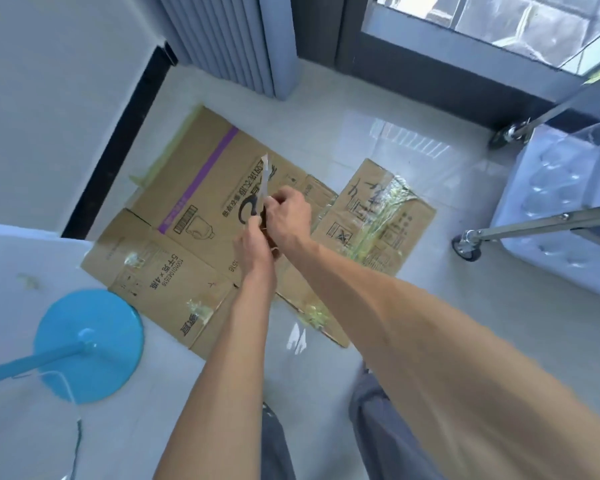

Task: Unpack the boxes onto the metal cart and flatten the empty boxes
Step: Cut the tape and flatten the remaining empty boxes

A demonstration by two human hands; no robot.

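Both hands, the left hand (253, 242) and right hand (286, 216), gripped what seemed scissors (264, 178) above flattened boxes (201, 216) on the floor; the blades should be closed, pointing away.

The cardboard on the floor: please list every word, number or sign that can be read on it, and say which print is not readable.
"5千克×4瓶", on the large flattened box, near its left flap.
"1000104351", last digits unsure, beside that line.
Barcode and bottle drawing, by the purple stripe; digits too small.
Large characters under the scissors: partly hidden, unreadable.
Crossed-out handling symbol, on the smaller flattened box; its other print is blurred.
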